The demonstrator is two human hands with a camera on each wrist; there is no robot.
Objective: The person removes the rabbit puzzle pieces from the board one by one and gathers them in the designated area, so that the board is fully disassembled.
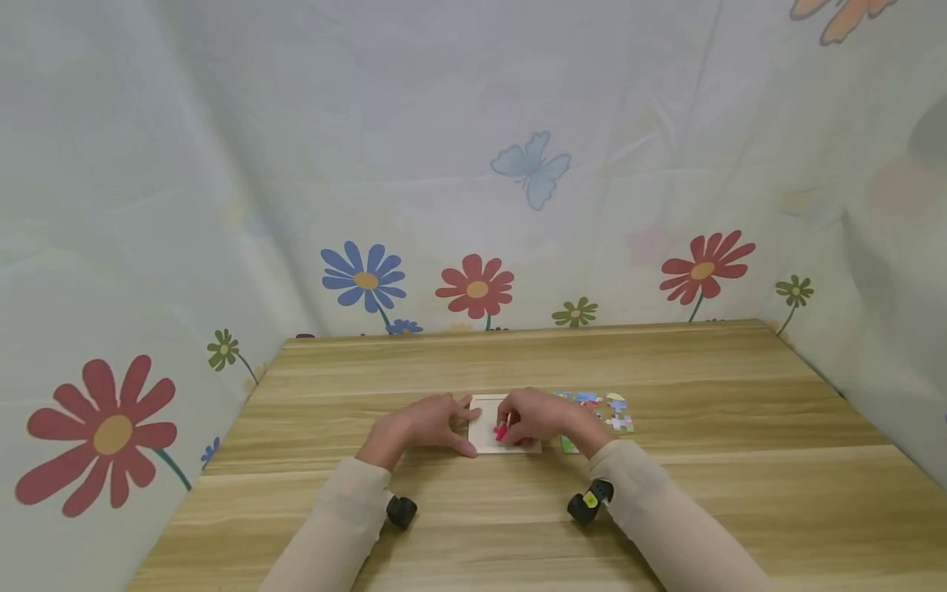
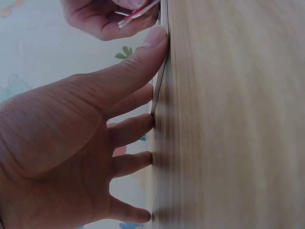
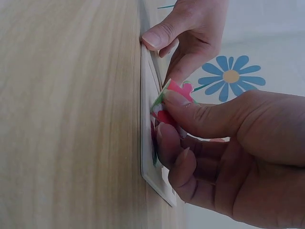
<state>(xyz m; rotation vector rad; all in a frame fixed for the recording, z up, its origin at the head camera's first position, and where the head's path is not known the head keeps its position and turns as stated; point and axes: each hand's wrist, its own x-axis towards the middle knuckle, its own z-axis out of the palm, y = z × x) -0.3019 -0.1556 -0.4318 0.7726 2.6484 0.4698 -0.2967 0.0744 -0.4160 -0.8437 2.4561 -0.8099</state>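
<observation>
A shallow puzzle tray with a pale raised rim lies flat on the table. My left hand rests at its left side, fingers spread, the thumb touching the near edge. Over the tray's right part, my right hand pinches a pink and red jigsaw piece with a green border between thumb and fingers. The piece is tilted up, close over the tray floor. Another dark red and green bit shows low in the tray, partly hidden behind the right fingers.
Several colourful jigsaw pieces lie in a group just right of the tray, partly covered by the right wrist. The wooden table runs back to a flower-printed cloth. Black wrist cameras sit on both sleeves.
</observation>
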